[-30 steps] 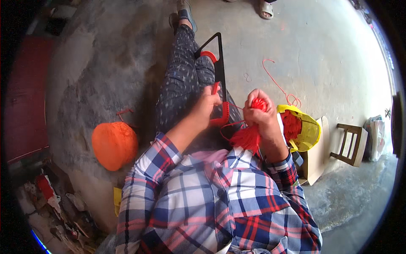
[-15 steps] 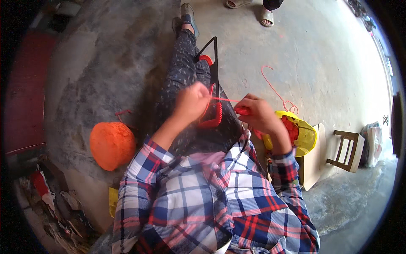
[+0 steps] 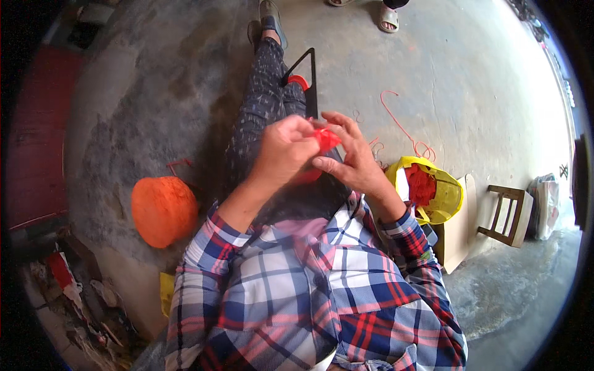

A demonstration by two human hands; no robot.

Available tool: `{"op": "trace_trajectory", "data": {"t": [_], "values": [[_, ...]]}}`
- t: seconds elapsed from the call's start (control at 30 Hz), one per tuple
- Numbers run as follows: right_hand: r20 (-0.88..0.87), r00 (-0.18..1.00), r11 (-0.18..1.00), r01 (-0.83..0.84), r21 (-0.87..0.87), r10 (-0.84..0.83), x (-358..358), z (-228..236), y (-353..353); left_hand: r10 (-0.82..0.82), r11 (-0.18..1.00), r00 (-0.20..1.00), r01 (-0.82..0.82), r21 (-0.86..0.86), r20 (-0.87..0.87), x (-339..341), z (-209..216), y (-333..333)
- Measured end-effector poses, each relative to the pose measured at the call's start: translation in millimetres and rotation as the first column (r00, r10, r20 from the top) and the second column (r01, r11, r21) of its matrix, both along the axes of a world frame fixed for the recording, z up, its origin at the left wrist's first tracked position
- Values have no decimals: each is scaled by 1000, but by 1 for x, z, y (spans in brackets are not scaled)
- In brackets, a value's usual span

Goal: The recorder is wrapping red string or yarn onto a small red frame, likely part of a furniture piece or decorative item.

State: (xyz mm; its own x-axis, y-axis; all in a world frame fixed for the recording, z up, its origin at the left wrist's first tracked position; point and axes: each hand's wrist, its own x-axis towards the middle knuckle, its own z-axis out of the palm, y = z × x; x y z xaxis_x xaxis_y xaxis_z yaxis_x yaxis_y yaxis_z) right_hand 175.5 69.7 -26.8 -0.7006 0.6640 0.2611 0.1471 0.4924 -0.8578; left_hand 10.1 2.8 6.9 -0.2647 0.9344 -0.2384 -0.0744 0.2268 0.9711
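In front of my lap, my left hand (image 3: 286, 153) is curled, slightly blurred, with a small bundle of red cord (image 3: 327, 141) at its fingertips. My right hand (image 3: 359, 162) faces it from the right, thumb and fingers spread around the bundle's side. Whether it touches the bundle is hard to tell. A thin black frame (image 3: 313, 77) with an angled end rests along my legs and reaches past my hands. Its near part, wrapped in red cord, is mostly hidden behind them.
To my right stands a yellow container (image 3: 448, 201) with red material inside, beside cardboard (image 3: 461, 232) and a small wooden stool (image 3: 508, 216). Loose red cord (image 3: 399, 120) lies on the floor. An orange rounded object (image 3: 164, 211) sits left. Another person's sandalled foot (image 3: 388, 21) is ahead.
The red bundle has gone from my right hand to my left fingertips. My right hand has moved left and opened, close to the left. The stretched cord between them no longer shows.
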Motion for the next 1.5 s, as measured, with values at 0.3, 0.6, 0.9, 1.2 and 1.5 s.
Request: {"op": "trace_trajectory", "data": {"t": [0.3, 0.6, 0.9, 1.2, 1.5], "values": [[-662, 503, 597, -312, -739, -556, 83, 42, 47, 3, 996, 975, 16, -84, 222, -4, -43, 15], [-66, 892, 491, 184, -851, -448, 49, -28, 19, 203, 966, 884, -111, -232, 421, 11, -77, 16], [-62, 940, 511, 126, -850, -335, 34, -21, 6, 164, 974, 897, -80, -214, 411, 10, -85, 14], [-95, 856, 337, 96, -937, -508, 59, -23, -1, 82, 994, 905, -42, 102, -417, 10, -61, -2], [-437, 894, 330, -384, -862, -101, 32, -6, -23, -150, 985, 908, 170, -18, 390, 36, 23, -5]]}}
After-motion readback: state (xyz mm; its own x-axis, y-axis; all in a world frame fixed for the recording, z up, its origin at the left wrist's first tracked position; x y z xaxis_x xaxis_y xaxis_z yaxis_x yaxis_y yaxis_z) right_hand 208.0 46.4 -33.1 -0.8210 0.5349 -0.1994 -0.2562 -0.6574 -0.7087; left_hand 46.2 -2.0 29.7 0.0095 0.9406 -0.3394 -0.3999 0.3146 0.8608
